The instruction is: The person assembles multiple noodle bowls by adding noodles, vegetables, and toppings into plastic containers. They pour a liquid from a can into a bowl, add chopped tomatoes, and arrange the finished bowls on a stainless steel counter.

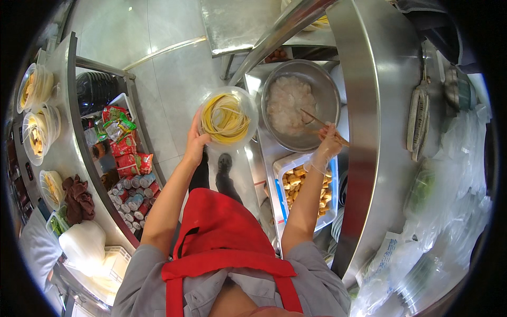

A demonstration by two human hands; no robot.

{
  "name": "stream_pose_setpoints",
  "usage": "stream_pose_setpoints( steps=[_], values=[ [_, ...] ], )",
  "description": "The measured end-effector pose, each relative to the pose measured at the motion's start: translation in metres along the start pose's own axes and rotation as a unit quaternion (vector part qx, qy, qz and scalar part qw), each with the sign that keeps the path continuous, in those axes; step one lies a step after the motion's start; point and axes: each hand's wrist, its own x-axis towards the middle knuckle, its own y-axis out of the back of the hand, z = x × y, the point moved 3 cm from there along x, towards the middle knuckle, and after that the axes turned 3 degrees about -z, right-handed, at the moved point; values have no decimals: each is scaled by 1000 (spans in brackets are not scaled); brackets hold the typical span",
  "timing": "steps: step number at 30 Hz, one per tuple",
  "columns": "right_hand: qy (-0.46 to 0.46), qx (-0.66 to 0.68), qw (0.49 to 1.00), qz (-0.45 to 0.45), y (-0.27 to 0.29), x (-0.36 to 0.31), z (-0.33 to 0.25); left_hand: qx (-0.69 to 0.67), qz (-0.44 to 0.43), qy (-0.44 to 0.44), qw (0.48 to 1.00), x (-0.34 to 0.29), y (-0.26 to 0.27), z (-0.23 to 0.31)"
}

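Observation:
My left hand (197, 140) grips the edge of a clear round plastic bowl (253, 115), held up over the floor between the counters. Coiled yellow noodles (225, 117) fill it. My right hand (329, 141) is closed on a pair of wooden chopsticks (313, 118), with clear plastic film around the wrist. The tips of the chopsticks reach into a big steel bowl (328, 95), among pale, wet, raw-looking pieces (289, 103). Below my right forearm sits a plastic bin (331, 212) of golden-brown chunks (294, 182).
A steel shelf (359, 132) rises close by my right arm, with plastic bags (449, 158) beyond. On the left counter (66, 132) stand lidded tubs (37, 134) and a brown cloth (78, 196). Cans (132, 198) and red packets (127, 156) lie underneath.

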Motion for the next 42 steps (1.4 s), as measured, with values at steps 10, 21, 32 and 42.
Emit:
stream_pose_setpoints(
  steps=[10,21,32,42],
  values=[
    [-94,197,976,25,-88,34,44,22,-22,5,1000,13,-7,1],
    [-204,343,909,-120,-105,7,50,33,-45,-28,998,24,-5,6],
    [-222,396,889,-67,-83,39,61,26,-50,-22,998,24,-5,21],
    [309,-269,875,-258,-28,-53,-42,90,-16,54,994,2,4,3]
  ],
)
